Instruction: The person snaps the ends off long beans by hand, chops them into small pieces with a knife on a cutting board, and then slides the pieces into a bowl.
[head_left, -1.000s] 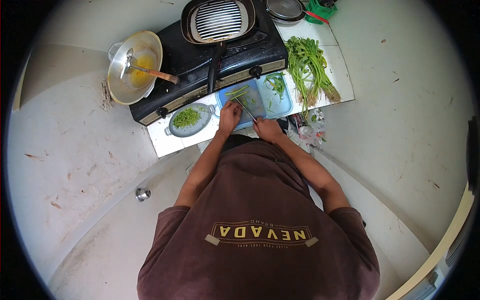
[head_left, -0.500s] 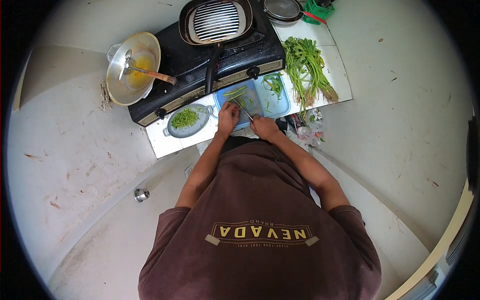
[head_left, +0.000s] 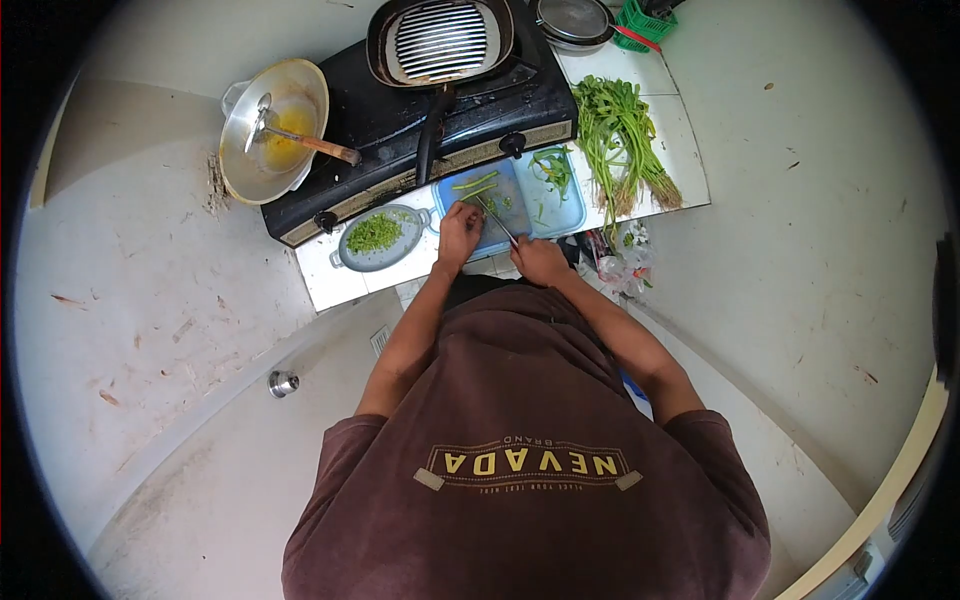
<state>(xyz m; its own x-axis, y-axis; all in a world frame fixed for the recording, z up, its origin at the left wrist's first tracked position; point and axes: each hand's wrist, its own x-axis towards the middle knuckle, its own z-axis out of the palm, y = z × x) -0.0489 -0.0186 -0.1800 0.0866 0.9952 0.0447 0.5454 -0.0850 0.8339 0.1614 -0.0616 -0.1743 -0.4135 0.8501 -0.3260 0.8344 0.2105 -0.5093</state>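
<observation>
My right hand (head_left: 540,261) is closed round the handle of a knife (head_left: 497,221), whose blade slants up and left over a blue cutting board (head_left: 567,216). Beside the blade tip, my left hand (head_left: 460,233) has its fingers bent and pressed together on a green stalk, mostly hidden by them. Further green stalks (head_left: 476,186) lie just beyond these fingers. Small cut green bits are scattered on the board's darker left part. Green trimmings (head_left: 551,172) rest on its paler right part. Left of the board, a grey oval dish (head_left: 405,245) contains chopped greens (head_left: 373,234).
A black stove (head_left: 355,110) stands behind the board, with a grill pan (head_left: 440,42) on it. At left sits a wok (head_left: 236,165) with a ladle (head_left: 312,145). Leafy greens with roots (head_left: 622,140) lie at right, near a strainer (head_left: 575,17) and green basket (head_left: 636,22).
The whole view has shifted slightly to the right. My right hand has drawn the knife a little right, away from my left hand, which keeps its place by the stalks.
</observation>
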